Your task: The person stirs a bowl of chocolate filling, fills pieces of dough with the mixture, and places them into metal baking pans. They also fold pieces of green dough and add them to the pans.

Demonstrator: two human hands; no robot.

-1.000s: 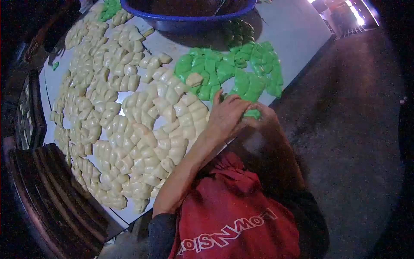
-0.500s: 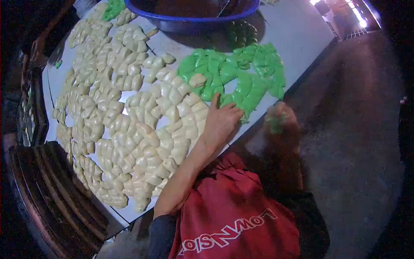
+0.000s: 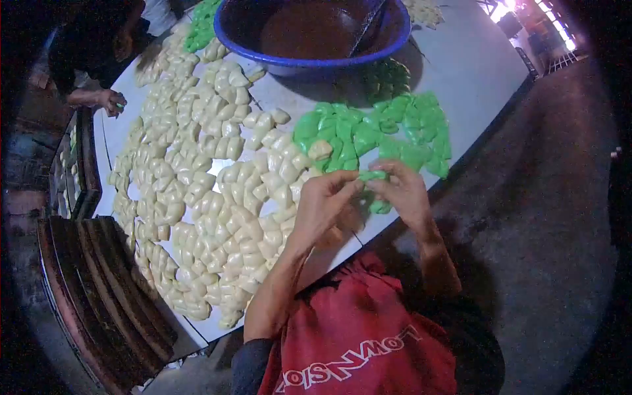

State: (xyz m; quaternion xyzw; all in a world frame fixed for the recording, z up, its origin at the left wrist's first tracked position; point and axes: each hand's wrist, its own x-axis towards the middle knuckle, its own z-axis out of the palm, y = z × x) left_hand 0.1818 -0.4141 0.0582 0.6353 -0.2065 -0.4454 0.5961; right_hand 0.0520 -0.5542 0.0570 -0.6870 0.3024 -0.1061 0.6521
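A small green dough piece is pinched between the fingertips of both hands, over the table's near edge. My left hand grips it from the left, my right hand from the right. Just beyond the hands lies a flat mass of green dough pieces, with one cream piece at its left edge. Many glossy cream dough pieces cover the table to the left. A bit of green dough shows below my fingers.
A blue-rimmed basin of brown contents, with a utensil in it, stands at the far side of the white table. Stacked dark trays are at the lower left. Another person's hand is at the upper left.
My left hand has drawn back from the green dough, and my right hand has come up to meet it. Both now hold a green piece. Another person has come into view at the upper left.
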